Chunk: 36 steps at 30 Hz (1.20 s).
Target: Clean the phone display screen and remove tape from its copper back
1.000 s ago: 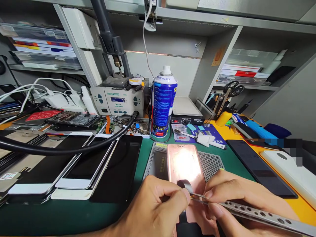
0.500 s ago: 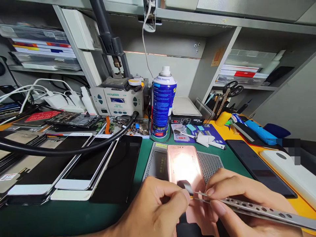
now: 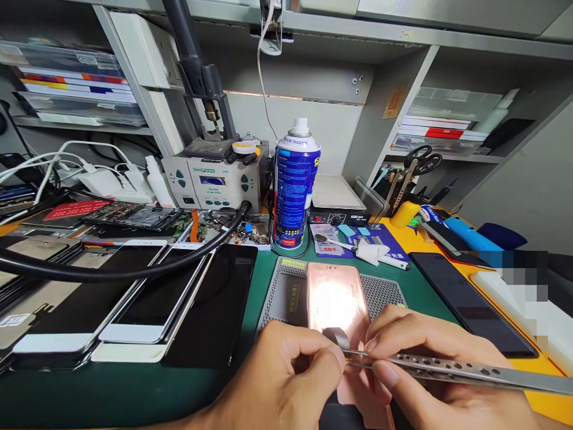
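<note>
Your left hand [image 3: 290,373] has its grip closed, thumb and forefinger pinching the end of a thin gray strip [image 3: 339,338]. Your right hand [image 3: 425,358] grips the steel tweezers [image 3: 452,367] between thumb and fingers; their tips reach the pinched end, but you can't tell from here whether they have hold of it.

The strip curves over the pink phone shell [image 3: 338,292], toward the near side of the counter [image 3: 557,411], with the gray perforated tray [image 3: 280,298] around its upper part. Expect the strip to be nearly weightless and bendy, and easily creased or torn — so hold it flat by its end, with light pressure, and spare it the sharp metal tips. The shell looks stiff and smooth, likely slippery; its long side edges should give the surest hold.
</note>
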### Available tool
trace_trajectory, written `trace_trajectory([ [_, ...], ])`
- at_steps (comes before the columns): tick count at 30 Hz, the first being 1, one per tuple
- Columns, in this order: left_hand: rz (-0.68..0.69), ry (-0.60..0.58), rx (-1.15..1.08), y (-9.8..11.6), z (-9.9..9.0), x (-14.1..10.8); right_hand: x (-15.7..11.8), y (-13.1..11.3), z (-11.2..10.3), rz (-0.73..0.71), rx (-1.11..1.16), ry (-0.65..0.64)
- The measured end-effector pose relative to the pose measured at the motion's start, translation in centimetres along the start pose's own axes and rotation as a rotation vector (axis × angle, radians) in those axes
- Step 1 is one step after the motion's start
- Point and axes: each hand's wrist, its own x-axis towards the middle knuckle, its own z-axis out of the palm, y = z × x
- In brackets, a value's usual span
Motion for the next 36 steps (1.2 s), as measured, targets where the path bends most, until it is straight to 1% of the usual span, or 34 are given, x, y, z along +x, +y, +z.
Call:
trace_trajectory([
  [4, -0.040, 0.063, 0.054, -0.31, 0.40, -0.24, -0.11, 0.05, 0.12, 0.007, -0.011, 0.014],
  [8, 0.015, 0.100, 0.058, -0.43, 0.74, -0.44, -0.06, -0.01, 0.08, 0.010, -0.015, 0.009],
  [13, 0.026, 0.034, 0.065, -0.18, 0.38, -0.34, -0.09, -0.01, -0.20, 0.015, -0.016, -0.028],
  [20, 0.023, -0.008, 0.076, 0.12, 0.34, -0.23, -0.26, -0.06, -0.18, 0.018, -0.023, -0.007],
  [28, 0.046, -0.007, 0.081, -0.33, 0.51, -0.20, 0.03, -0.31, -0.46, 0.009, -0.018, -0.037],
  [32, 0.026, 0.017, 0.077, -0.44, 0.66, -0.17, -0.10, -0.20, -0.36, 0.007, -0.019, -0.040],
  [36, 0.044, 0.063, 0.071, -0.46, 0.62, -0.06, -0.15, -0.07, -0.30, 0.009, -0.017, -0.058],
])
